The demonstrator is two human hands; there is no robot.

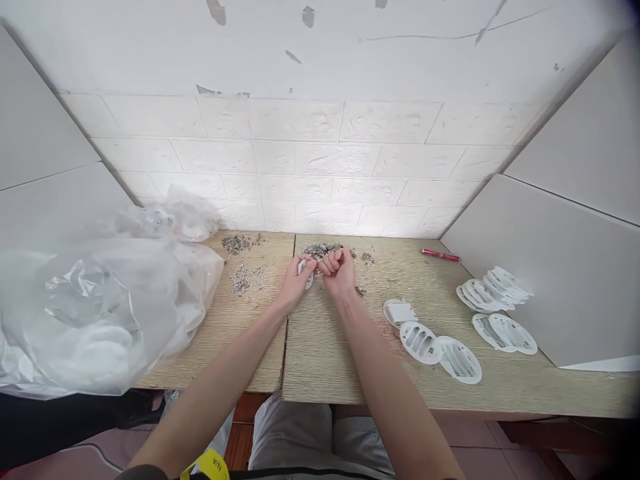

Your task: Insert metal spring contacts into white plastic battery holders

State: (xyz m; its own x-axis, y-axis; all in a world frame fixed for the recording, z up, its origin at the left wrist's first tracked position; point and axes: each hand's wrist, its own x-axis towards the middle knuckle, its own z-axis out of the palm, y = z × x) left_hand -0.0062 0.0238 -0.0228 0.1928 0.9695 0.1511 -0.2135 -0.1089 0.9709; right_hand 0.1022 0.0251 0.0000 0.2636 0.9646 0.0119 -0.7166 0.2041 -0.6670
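Pinching disc (306, 273) in my left hand (296, 283); right hand (340, 272) fisted, touching it at right, contents unclear; metal bits (323, 251) just beyond knuckles, nearer right.

A small assembly workstation, probably in a workshop: a wood-grain counter (325, 347) boxed in by white partitions, loose tiny metal parts (240, 277) at centre, rows of white plastic discs (493, 293) at right, a bulging plastic bag (100, 313) at left.
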